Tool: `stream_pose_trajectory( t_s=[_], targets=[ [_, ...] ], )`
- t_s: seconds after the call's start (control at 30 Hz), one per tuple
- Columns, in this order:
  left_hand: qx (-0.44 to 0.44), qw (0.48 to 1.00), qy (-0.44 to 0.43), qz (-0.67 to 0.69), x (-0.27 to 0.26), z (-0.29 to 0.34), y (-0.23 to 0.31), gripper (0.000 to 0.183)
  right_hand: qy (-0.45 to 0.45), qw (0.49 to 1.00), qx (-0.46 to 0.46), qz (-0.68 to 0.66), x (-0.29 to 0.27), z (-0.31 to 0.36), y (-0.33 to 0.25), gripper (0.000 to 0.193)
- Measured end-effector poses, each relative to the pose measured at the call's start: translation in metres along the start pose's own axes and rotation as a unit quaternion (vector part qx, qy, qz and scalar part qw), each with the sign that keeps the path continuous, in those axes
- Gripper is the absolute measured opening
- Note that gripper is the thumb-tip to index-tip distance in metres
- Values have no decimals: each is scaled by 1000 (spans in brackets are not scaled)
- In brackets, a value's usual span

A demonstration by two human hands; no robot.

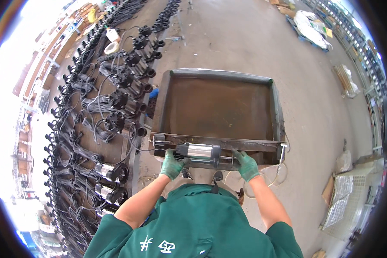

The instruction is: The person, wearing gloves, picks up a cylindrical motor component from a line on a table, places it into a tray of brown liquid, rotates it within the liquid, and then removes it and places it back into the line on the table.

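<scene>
A pump (198, 154) with a silver middle and black ends lies sideways along the near edge of a dark metal tank (219, 139). At its black left end, my left hand (173, 164), in a green glove, grips with the fingers curled over. A black cable runs leftward from that end. My right hand (246, 165), also gloved in green, is closed around a dark fitting (228, 160) beside the pump's right end; its fingertips are partly hidden. Brown, murky water (219, 107) fills the tank behind the pump.
On the left, a long bench (135, 167) carries rows of similar pumps (135, 64) with coiled black cables (96, 104). A metal valve (283, 148) and thin hose (273, 182) hang at the tank's right corner. A wire crate (346, 202) stands at the far right.
</scene>
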State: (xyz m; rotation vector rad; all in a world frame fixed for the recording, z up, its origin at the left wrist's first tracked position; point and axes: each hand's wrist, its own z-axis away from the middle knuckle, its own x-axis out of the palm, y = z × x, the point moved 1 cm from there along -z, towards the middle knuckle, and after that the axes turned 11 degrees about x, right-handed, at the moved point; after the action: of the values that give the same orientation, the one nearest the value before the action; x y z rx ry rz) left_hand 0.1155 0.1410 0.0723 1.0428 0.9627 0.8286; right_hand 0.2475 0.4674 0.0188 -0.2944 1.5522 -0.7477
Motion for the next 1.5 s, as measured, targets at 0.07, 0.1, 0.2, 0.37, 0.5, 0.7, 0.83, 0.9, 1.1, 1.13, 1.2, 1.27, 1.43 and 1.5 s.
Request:
stream_pose_trajectory(
  t_s=[0.07,0.1,0.2,0.37,0.5,0.7,0.83,0.9,1.1,1.13,1.2,1.27,1.43,1.5],
  targets=[
    [46,985,7,-169,-4,-6,-22,65,0,998,-57,36,-13,-5,-10,58],
    [38,992,3,-118,-2,-4,-23,65,-44,998,-29,18,-12,-8,-4,54],
    [56,998,21,-26,-4,-8,-51,64,-189,980,55,18,-23,-25,-14,48],
    [69,996,-9,-48,-3,-12,-43,64,-239,964,112,29,-42,-28,-21,48],
    [87,995,2,-52,-10,-10,-47,66,115,976,137,124,-74,-1,1,39],
    [75,996,-10,-52,-10,-10,-43,70,247,840,479,-61,-81,51,131,53],
    [96,992,-18,-83,-10,-13,-47,70,155,771,490,-376,-110,4,151,56],
    [85,995,-28,-45,-9,-15,-41,69,149,721,513,-442,-121,-21,160,67],
    [70,996,-17,-53,-9,-14,-41,70,278,912,257,-159,-117,-21,120,30],
    [71,993,-15,-93,-12,-14,-41,70,270,913,260,-163,-107,-17,116,30],
    [85,990,-14,-113,-20,-17,-59,70,192,930,247,-193,-87,-9,93,17],
    [67,990,-13,-122,-16,-18,-32,70,80,855,252,-446,-69,-3,45,8],
    [25,982,-2,-186,-15,-22,-17,64,-48,767,351,-535,-24,-3,-1,11],
    [27,981,-12,-192,-19,-23,-26,68,-64,754,358,-547,-20,-5,-10,14]
  ],
)
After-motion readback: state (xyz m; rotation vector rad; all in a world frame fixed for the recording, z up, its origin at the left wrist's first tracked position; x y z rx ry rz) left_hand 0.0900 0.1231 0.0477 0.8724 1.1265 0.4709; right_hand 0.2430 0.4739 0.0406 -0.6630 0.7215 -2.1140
